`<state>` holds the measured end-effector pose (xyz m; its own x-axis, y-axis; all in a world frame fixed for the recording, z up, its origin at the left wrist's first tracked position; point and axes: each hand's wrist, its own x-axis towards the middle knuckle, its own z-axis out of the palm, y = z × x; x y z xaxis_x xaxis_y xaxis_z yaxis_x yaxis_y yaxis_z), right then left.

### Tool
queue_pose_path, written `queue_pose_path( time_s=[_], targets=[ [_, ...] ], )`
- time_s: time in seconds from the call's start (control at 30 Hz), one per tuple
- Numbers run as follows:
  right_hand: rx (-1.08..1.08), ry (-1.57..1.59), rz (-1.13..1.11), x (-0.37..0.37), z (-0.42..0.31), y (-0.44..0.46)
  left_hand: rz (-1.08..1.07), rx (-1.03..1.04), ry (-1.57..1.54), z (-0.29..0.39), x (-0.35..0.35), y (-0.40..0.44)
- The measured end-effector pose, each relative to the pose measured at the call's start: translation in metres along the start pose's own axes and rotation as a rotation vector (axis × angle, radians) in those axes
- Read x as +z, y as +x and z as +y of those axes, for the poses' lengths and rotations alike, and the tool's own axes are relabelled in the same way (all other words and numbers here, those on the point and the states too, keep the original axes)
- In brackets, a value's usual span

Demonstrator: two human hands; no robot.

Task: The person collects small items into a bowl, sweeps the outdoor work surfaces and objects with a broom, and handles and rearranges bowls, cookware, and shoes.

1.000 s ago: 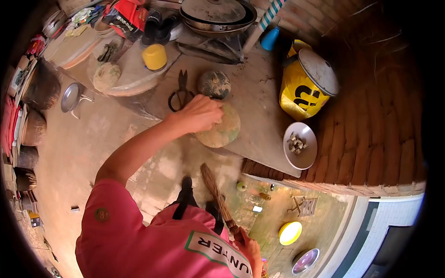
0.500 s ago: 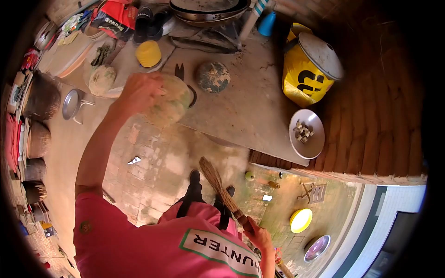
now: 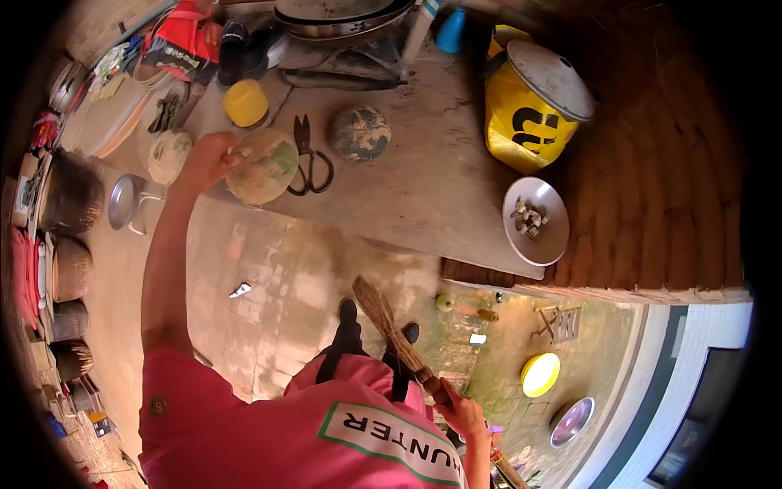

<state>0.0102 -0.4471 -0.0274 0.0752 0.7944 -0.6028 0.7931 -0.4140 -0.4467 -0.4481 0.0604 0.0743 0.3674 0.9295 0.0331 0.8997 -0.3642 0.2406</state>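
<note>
My left hand [image 3: 213, 160] is closed at the stem of a round, greenish-tan pumpkin [image 3: 265, 167], which sits near the edge of the ledge. Black-handled scissors [image 3: 309, 169] lie just right of it, and a dark mottled round gourd [image 3: 361, 134] stands beyond them. A pale round gourd [image 3: 169, 156] is left of the same hand. Low at the right, my right hand [image 3: 461, 412] is wrapped round the handle of a straw hand broom [image 3: 399, 338], whose bristles point up and left over the floor.
On the ledge are a yellow roll [image 3: 245, 103], a wok [image 3: 342, 20], a yellow bag [image 3: 529, 122] with a lid on top, and a bowl [image 3: 554, 236] of pale chunks. A saucepan [image 3: 124, 202] is at left. Basins [image 3: 540, 375] stand on the floor at right.
My left hand and the pumpkin have shifted left, so the scissors now show almost fully. My right hand keeps hold of the broom. The view has tilted slightly.
</note>
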Motion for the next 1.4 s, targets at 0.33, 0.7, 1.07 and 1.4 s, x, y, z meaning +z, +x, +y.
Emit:
queue_pose_path(
  time_s=[0.33, 0.7, 1.07, 1.4],
  targets=[
    [-0.011, 0.068, 0.052, -0.014, -0.006, -0.011, 0.042, 0.069, -0.17, 0.153, 0.051, 0.07],
    [0.121, 0.429, -0.129, -0.131, -0.026, -0.09, -0.124, -0.126, -0.096, 0.178, 0.097, 0.122],
    [0.188, 1.025, -0.047, -0.177, 0.001, -0.169, 0.197, -0.179, -0.723, 0.17, 0.073, 0.037],
    [0.235, 1.083, 0.293, -0.184, -0.117, -0.04, 0.105, -0.106, -0.422, 0.189, 0.08, -0.011]
  ],
)
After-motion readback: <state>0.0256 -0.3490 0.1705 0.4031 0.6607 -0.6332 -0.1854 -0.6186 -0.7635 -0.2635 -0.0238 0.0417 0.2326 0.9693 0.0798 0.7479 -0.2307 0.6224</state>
